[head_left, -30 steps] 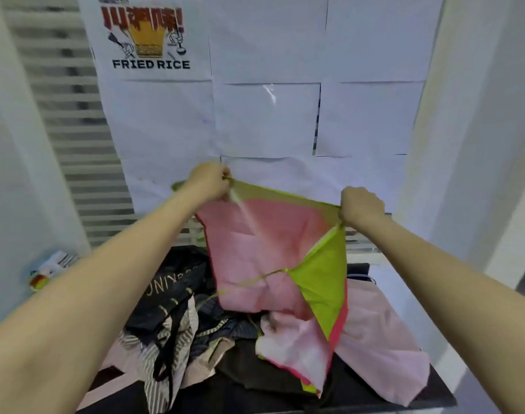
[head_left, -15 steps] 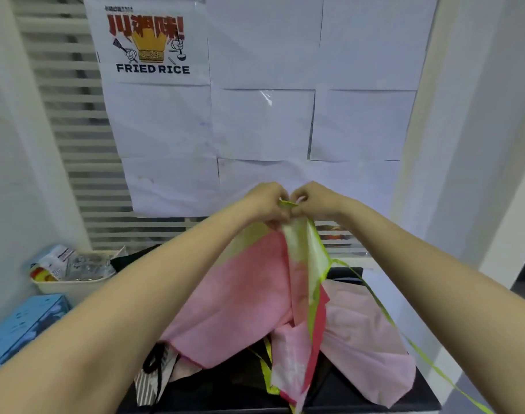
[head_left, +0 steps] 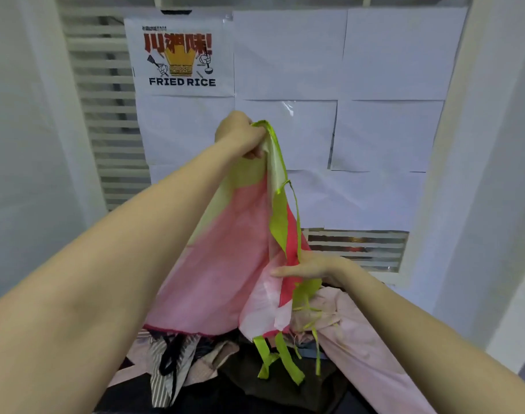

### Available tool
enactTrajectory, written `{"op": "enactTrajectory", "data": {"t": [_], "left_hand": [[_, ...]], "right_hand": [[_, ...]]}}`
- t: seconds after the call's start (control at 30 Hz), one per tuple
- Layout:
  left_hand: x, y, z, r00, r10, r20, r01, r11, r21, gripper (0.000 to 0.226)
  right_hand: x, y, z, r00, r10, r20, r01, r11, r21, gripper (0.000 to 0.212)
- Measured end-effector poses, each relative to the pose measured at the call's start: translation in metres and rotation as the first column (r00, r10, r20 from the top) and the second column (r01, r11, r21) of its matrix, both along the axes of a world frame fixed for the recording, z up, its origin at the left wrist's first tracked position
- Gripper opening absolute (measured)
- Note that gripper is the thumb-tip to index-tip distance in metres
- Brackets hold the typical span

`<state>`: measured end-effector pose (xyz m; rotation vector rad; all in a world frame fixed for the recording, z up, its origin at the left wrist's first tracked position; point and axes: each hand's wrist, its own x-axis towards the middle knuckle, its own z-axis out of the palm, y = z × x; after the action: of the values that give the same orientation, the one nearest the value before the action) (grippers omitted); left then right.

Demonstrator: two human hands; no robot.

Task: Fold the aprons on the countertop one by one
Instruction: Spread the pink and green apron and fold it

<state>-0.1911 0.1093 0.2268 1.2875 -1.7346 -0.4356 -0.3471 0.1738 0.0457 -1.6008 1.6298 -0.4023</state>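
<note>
1. Left hand [head_left: 238,135] raised high, fingers curled tight round the gathered top edge of the pink apron [head_left: 222,258]; lime-green trim bunched in that grip.
2. Pink apron hangs from the left hand as a long, doubled drape, its lower hem just above the pile on the worktop [head_left: 285,392]. Red lining shows along the inner fold.
3. Right hand [head_left: 307,268] lower and to the right, fingers held out nearly straight, pointing left, against the apron's hanging fold about midway down. Thumb hidden; cannot tell whether it pinches the cloth.
4. Lime-green ties [head_left: 280,358] dangle below the right hand, loose, reaching down over the dark cloth on the worktop.
5. Beneath and right: a pale pink apron [head_left: 362,351] lies crumpled, spilling off the near right side.
6. Beneath and left: a striped apron [head_left: 161,372] with a black strap, heaped among dark fabric.
7. Behind: white paper sheets taped over a slatted wall; a "FRIED RICE" poster [head_left: 180,56] at upper left.
</note>
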Motion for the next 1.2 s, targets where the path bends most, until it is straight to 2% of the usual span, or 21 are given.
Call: {"op": "enactTrajectory", "data": {"t": [0.07, 0.13, 0.23, 0.3, 0.33, 0.4, 0.47, 0.5, 0.53, 0.57, 0.6, 0.63, 0.67, 0.73, 0.8, 0.87, 0.9, 0.97, 1.0, 1.1, 1.2], "left_hand": [[0.000, 0.001, 0.002, 0.996, -0.010, -0.090, 0.010, 1.000, 0.003, 0.026], [0.003, 0.001, 0.007, 0.977, -0.022, -0.213, 0.023, 1.000, 0.001, 0.026], [0.017, -0.003, 0.018, 0.911, 0.032, -0.410, -0.043, 0.999, -0.019, 0.024], [0.033, -0.013, 0.018, 0.912, 0.137, -0.387, -0.137, 0.990, 0.027, 0.025], [0.043, -0.021, 0.015, 0.935, 0.191, -0.299, -0.171, 0.981, 0.091, 0.036], [0.056, -0.026, 0.004, 0.969, 0.236, -0.069, -0.216, 0.953, 0.214, 0.062], [0.052, -0.021, -0.005, 0.983, 0.185, -0.011, -0.181, 0.968, 0.172, 0.073], [0.045, -0.015, -0.007, 0.995, 0.094, -0.038, -0.089, 0.988, 0.125, 0.075], [0.037, -0.010, -0.011, 0.996, -0.041, -0.085, 0.051, 0.992, 0.114, 0.075], [0.030, -0.002, -0.015, 0.973, -0.197, -0.123, 0.215, 0.965, 0.149, 0.074], [0.024, 0.003, -0.021, 0.925, -0.354, -0.134, 0.377, 0.897, 0.231, 0.072], [0.019, 0.009, -0.029, 0.869, -0.481, -0.116, 0.491, 0.808, 0.326, 0.067], [0.017, 0.011, -0.035, 0.827, -0.557, -0.076, 0.539, 0.747, 0.390, 0.058], [0.015, 0.007, -0.049, 0.835, -0.550, -0.015, 0.513, 0.769, 0.381, 0.034], [0.013, -0.002, -0.049, 0.918, -0.382, 0.109, 0.346, 0.904, 0.251, 0.019], [0.015, -0.009, -0.042, 0.927, -0.199, 0.317, 0.170, 0.978, 0.118, 0.006], [0.017, -0.011, -0.037, 0.930, -0.144, 0.338, 0.131, 0.990, 0.060, 0.007], [0.023, -0.018, -0.023, 0.967, -0.094, 0.237, 0.100, 0.995, -0.015, 0.021], [0.028, -0.020, -0.015, 0.985, -0.062, 0.163, 0.072, 0.996, -0.053, 0.023], [0.043, -0.023, 0.007, 1.000, 0.023, -0.009, -0.024, 0.990, -0.136, 0.019], [0.050, -0.025, 0.017, 0.998, 0.017, -0.064, -0.026, 0.990, -0.140, 0.020]], "right_hand": [[0.012, -0.015, -0.002, 0.985, -0.167, -0.044, 0.155, 0.967, -0.202, 0.035], [0.019, -0.026, -0.006, 0.935, -0.313, -0.168, 0.244, 0.908, -0.340, 0.029], [0.016, -0.026, -0.003, 0.885, -0.303, -0.354, 0.227, 0.944, -0.240, 0.019], [0.006, -0.024, 0.018, 0.865, -0.371, -0.338, 0.289, 0.919, -0.268, 0.005], [0.001, -0.031, 0.036, 0.847, -0.481, -0.227, 0.373, 0.842, -0.390, 0.013], [-0.003, -0.041, 0.088, 0.772, -0.629, 0.091, 0.540, 0.575, -0.615, 0.026], [0.005, -0.042, 0.141, 0.751, -0.590, 0.297, 0.556, 0.321, -0.766, 0.029], [0.014, -0.040, 0.162, 0.794, -0.541, 0.279, 0.488, 0.291, -0.823, 0.029], [0.023, -0.040, 0.173, 0.860, -0.487, 0.150, 0.349, 0.349, -0.870, 0.028], [0.034, -0.037, 0.179, 0.913, -0.401, -0.078, 0.154, 0.513, -0.845, 0.026], [0.043, -0.035, 0.178, 0.907, -0.267, -0.326, -0.044, 0.709, -0.704, 0.023], [0.048, -0.035, 0.174, 0.850, -0.139, -0.508, -0.176, 0.834, -0.523, 0.019], [0.051, -0.037, 0.173, 0.810, -0.081, -0.581, -0.225, 0.871, -0.436, 0.015], [0.050, -0.041, 0.170, 0.845, -0.086, -0.527, -0.241, 0.820, -0.519, 0.013], [0.048, -0.043, 0.169, 0.887, -0.067, -0.457, -0.245, 0.771, -0.588, 0.008], [0.044, -0.044, 0.166, 0.859, -0.082, -0.505, -0.235, 0.814, -0.532, 0.021], [0.038, -0.044, 0.162, 0.816, -0.102, -0.569, -0.217, 0.858, -0.465, 0.025], [0.023, -0.042, 0.148, 0.739, -0.145, -0.658, -0.152, 0.915, -0.373, 0.026], [0.015, -0.042, 0.140, 0.750, -0.174, -0.638, -0.095, 0.926, -0.364, 0.028], [0.002, -0.040, 0.121, 0.922, -0.128, -0.367, 0.033, 0.966, -0.256, 0.026], [0.012, -0.044, 0.113, 0.987, -0.033, -0.158, 0.020, 0.996, -0.083, 0.019]]}}
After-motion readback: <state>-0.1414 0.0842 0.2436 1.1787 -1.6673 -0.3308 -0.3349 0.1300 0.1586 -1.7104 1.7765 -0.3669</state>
